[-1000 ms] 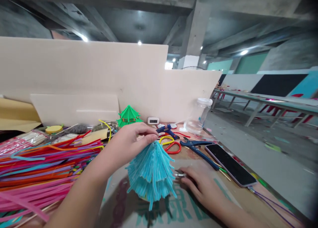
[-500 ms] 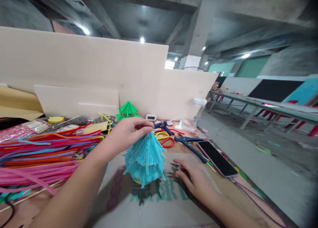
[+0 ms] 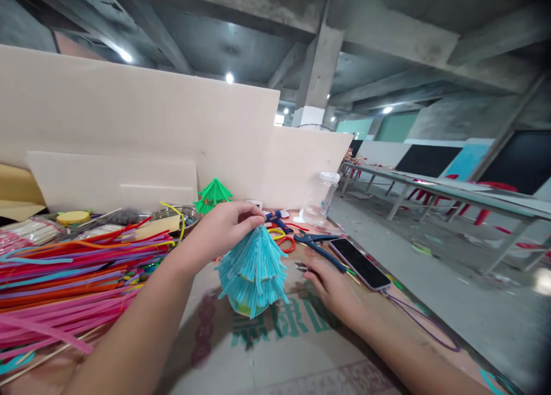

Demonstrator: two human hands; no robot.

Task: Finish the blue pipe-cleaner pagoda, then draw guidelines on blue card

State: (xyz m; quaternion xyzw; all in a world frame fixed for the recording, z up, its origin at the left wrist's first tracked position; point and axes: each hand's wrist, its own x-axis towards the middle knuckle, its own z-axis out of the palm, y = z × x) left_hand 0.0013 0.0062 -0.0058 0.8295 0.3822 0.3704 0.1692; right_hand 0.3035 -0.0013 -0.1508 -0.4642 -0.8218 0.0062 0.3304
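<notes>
Concrete hall, bare beams overhead, long empty benches off to my right. I am at a table (image 3: pixel 301 360) covered by a cardboard sheet (image 3: pixel 267 349); it carries large teal printed characters, partly hidden, which I cannot read.

Nearest: my left hand (image 3: pixel 224 229) is closed, fingertips pinched on the peak of a tiered blue pipe-cleaner tree (image 3: pixel 253 268). The tree stands upright on the cardboard at mid-table, its base touching the sheet. My right hand (image 3: pixel 329 286) lies flat and open, palm down, on the cardboard just right of the tree, holding nothing; fingertips touch a small metal piece (image 3: pixel 301 266), too small to identify.

Left of my forearm: a thick pile of pipe cleaners (image 3: pixel 73 280), pink, red, orange, some blue.

Further out, right: a phone (image 3: pixel 359 263), screen dark, with a purple cable (image 3: pixel 424 326) trailing from it. Beside it, blue-handled pliers (image 3: pixel 316 244) and scissors with red and yellow handles (image 3: pixel 282 241).

Further still: a clear plastic jar (image 3: pixel 321 202) with white lid, contents not visible. A green pipe-cleaner tree (image 3: pixel 212 194) stands behind my left hand. A yellow tape roll (image 3: pixel 73 217) lies far left.

Back: pale board partitions (image 3: pixel 142 131) against the table edge.
</notes>
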